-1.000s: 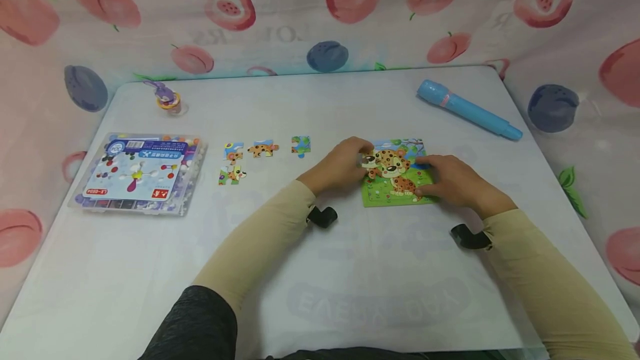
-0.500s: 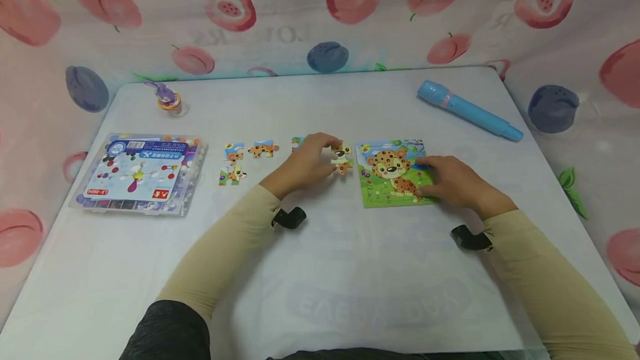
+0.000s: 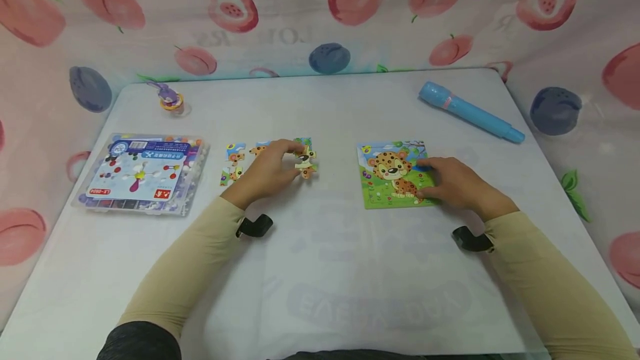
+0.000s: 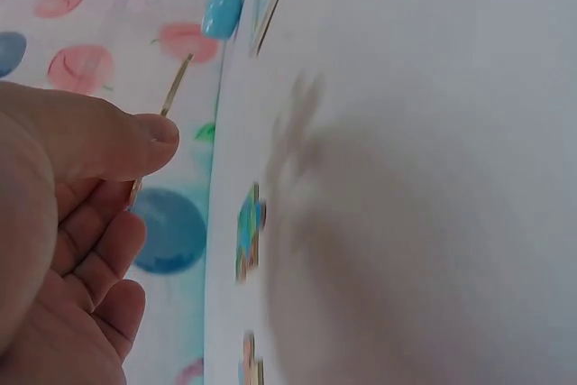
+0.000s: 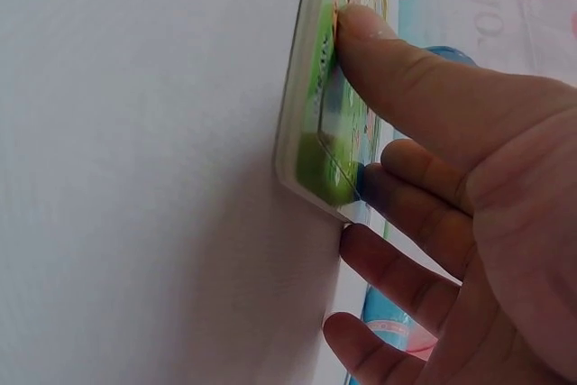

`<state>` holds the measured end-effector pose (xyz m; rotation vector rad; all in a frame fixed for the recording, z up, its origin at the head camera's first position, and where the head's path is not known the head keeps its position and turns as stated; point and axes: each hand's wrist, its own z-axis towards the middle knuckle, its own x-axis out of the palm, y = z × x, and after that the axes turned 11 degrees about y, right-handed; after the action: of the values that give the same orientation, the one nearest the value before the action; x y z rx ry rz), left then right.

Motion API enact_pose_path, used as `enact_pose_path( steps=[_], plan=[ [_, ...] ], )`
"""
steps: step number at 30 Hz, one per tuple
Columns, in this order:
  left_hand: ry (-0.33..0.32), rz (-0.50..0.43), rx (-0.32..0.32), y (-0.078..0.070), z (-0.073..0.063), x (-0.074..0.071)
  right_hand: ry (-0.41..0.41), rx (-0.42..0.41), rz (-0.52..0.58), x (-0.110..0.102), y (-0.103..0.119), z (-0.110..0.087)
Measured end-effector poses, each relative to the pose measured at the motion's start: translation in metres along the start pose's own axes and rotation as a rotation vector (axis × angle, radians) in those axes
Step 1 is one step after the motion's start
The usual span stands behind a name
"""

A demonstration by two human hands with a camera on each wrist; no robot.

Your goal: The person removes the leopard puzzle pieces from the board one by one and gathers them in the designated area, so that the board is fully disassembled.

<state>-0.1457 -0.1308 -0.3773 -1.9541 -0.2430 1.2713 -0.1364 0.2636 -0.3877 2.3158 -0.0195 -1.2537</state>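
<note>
My left hand (image 3: pixel 265 175) pinches a jigsaw piece (image 3: pixel 306 163) with a spotted animal on it between thumb and fingers. In the left wrist view that piece (image 4: pixel 177 86) shows edge-on, raised off the table. Below and behind the hand lie several loose jigsaw pieces (image 3: pixel 235 152), some partly covered by it; a green-and-blue piece (image 3: pixel 303 141) is right behind the held one. My right hand (image 3: pixel 460 186) rests on the right side of a leopard jigsaw board (image 3: pixel 382 197). Its thumb (image 5: pixel 370 29) touches the board's face, and fingers touch near its edge.
On the left stands a clear plastic case (image 3: pixel 140 174) of coloured beads with a blue label. A small purple figurine (image 3: pixel 168 96) is at the back left. A light-blue tube (image 3: pixel 470 111) lies at the back right. Fruit-print cloth (image 3: pixel 280 10) hangs behind the table.
My left hand has lifted the jigsaw piece from the board's left side and carried it left, towards the loose pieces. The leopard's face is uncovered. My right hand has stayed on the board.
</note>
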Motion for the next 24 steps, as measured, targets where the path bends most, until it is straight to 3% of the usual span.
enact_pose_path(
  steps=[10,24],
  plan=[
    [-0.061,-0.004,-0.088,0.024,-0.023,-0.013,0.005,0.007,0.0,-0.001,0.0,0.0],
    [-0.048,-0.007,-0.162,0.056,-0.043,-0.023,0.005,0.02,0.012,0.001,0.001,-0.001]
  ],
)
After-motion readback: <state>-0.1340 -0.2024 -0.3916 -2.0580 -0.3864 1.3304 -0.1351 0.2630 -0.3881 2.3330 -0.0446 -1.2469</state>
